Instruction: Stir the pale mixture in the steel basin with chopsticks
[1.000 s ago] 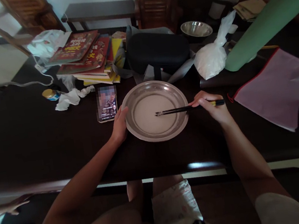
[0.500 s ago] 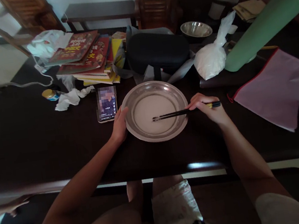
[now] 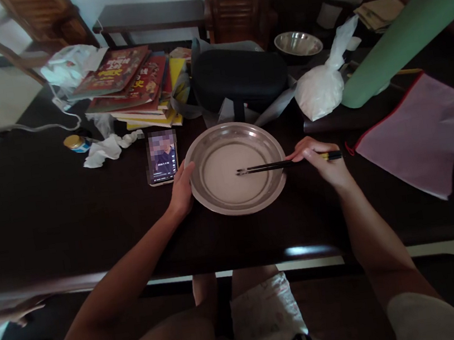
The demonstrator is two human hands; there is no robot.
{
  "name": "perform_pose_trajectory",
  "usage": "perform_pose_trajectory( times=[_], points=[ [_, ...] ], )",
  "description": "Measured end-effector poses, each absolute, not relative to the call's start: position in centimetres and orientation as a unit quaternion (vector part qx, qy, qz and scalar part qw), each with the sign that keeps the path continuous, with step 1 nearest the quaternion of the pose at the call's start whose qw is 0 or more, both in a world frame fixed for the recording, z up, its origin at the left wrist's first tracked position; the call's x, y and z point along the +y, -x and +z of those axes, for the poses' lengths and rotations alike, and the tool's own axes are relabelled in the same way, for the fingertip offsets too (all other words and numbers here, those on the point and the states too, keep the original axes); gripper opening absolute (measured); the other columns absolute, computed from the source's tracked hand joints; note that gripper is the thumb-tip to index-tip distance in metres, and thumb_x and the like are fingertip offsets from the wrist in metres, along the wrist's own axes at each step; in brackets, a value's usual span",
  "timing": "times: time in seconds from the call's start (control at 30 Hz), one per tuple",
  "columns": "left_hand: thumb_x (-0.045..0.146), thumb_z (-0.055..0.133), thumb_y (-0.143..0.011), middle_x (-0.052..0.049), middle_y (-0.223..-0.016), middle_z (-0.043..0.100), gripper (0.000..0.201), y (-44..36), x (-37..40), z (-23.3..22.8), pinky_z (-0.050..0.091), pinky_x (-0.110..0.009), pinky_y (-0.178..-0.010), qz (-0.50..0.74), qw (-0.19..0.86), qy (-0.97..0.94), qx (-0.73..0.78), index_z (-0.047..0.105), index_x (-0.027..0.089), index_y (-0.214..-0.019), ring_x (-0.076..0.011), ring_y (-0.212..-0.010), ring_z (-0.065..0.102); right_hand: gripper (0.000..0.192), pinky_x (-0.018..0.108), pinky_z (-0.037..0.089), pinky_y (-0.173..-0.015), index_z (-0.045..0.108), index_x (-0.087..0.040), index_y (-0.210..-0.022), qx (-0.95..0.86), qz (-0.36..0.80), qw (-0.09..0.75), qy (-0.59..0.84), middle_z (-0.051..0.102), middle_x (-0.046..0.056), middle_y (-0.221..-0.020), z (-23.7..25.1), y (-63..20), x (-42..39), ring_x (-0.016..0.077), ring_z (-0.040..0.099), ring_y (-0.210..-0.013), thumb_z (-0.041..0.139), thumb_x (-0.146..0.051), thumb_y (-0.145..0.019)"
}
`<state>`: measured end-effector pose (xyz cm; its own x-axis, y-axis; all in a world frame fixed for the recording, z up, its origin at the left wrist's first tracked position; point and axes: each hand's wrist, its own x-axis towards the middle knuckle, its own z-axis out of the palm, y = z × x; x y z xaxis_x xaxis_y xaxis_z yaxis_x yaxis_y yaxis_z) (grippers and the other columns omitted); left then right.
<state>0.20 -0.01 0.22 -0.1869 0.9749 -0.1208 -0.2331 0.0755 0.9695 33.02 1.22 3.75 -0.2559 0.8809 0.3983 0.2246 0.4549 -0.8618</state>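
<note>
Bare forearms, white patterned shorts

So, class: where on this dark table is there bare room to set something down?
Bare wood lies left of the left hand, below the tissue, and along the near edge under the metal plate. Behind the plate, books, black case and white bag crowd together.

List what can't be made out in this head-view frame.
- Phone: upper screen blurred out.
- Right hand: its fingers cover the grip on the chopsticks.
- Metal plate: whether the pale layer is liquid or powder; too dim.
- Green roll: upper end cut off by the right edge.
- Left hand: palm side hidden against the rim.
</note>
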Motion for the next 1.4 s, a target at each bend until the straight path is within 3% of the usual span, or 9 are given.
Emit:
perform_pose_trajectory(
  times=[0.2, 0.37, 0.93, 1.4],
  points=[
    [0.038, 0.068, -0.079, -0.002, -0.079, 0.069, 0.021, -0.20, 0.06, 0.26, 0.053, -0.028, -0.065, 0.580, 0.524, -0.360, 0.510, 0.067, 0.019, -0.089, -0.0188, -0.074, 0.064, 0.024, 0.038, 0.055, -0.079, 0.080, -0.029, -0.080, -0.730, 0.369, 0.441, 0.368, 0.079, 0.003, -0.083, 3.74, -32.82, 1.17, 0.0199, 0.069, -0.082, 0.065, -0.044, -0.092],
    [0.036, 0.068, -0.078, -0.002, -0.081, 0.071, 0.021, -0.22, 0.06, 0.22, 0.054, -0.027, -0.067, 0.581, 0.527, -0.355, 0.509, 0.068, 0.018, -0.090, -0.0187, -0.075, 0.066, 0.026, 0.035, 0.054, -0.074, 0.081, -0.028, -0.080, -0.705, 0.363, 0.479, 0.377, 0.077, 0.003, -0.082, 3.65, -33.03, 1.22, 0.0180, 0.070, -0.078, 0.063, -0.041, -0.094],
    [0.039, 0.070, -0.077, -0.001, -0.081, 0.069, 0.026, -0.10, 0.07, 0.15, 0.052, -0.026, -0.069, 0.581, 0.517, -0.372, 0.507, 0.068, 0.018, -0.092, -0.0166, -0.072, 0.062, 0.022, 0.036, 0.054, -0.078, 0.081, -0.029, -0.082, -0.730, 0.355, 0.457, 0.364, 0.079, 0.004, -0.084, 3.69, -32.92, 1.27, 0.0190, 0.069, -0.083, 0.066, -0.041, -0.092],
    [0.035, 0.067, -0.079, -0.002, -0.080, 0.070, 0.022, -0.29, 0.08, 0.28, 0.054, -0.027, -0.069, 0.585, 0.522, -0.367, 0.501, 0.068, 0.018, -0.092, -0.0185, -0.075, 0.065, 0.028, 0.035, 0.055, -0.073, 0.081, -0.028, -0.076, -0.701, 0.369, 0.478, 0.379, 0.076, 0.003, -0.078, 3.66, -33.04, 1.32, 0.0176, 0.069, -0.075, 0.064, -0.043, -0.093]
  ],
)
